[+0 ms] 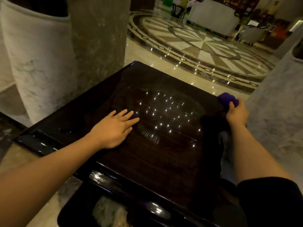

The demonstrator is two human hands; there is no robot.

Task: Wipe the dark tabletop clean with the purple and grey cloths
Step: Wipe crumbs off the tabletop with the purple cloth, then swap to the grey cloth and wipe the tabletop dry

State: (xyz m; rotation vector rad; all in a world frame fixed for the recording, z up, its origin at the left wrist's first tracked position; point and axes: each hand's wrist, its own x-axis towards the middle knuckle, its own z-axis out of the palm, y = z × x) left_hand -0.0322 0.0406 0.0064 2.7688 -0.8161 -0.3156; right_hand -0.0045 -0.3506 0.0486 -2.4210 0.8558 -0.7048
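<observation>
The dark tabletop [164,153] was seen from above, glossy and nearly black, its polished surface scattered with small pinpoint reflections of overhead lights. Faint streaked smears were visible across the middle of the top, just beyond the fingertips of the left hand [113,130].

That left hand was laid flat, palm down, fingers spread and extended, resting directly on the wood toward the left-centre of the table. Nothing was held in it; it was fully open and pressed against the surface.

Over at the far right edge, the right hand [237,114] was closed into a fist around the purple cloth [227,99]. The cloth was bunched up, a rounded wad of it showing above and beyond the knuckles, right at the table's rim. Whether the wad was touching the tabletop or held just above the edge could not be told.

Below the right forearm, along the right side of the table, a pale grey cloth [225,145] was partly seen, mostly hidden by the arm; how it was lying could not be made out clearly. A black sleeve [268,199] was pushed up at the right elbow.

Around the table, a white marble planter [37,66] and a grey stone column [98,38] were standing at the left, and a patterned marble floor [196,45] with a starburst medallion was spread out beyond, with a pale sofa [213,15] at the far end.
</observation>
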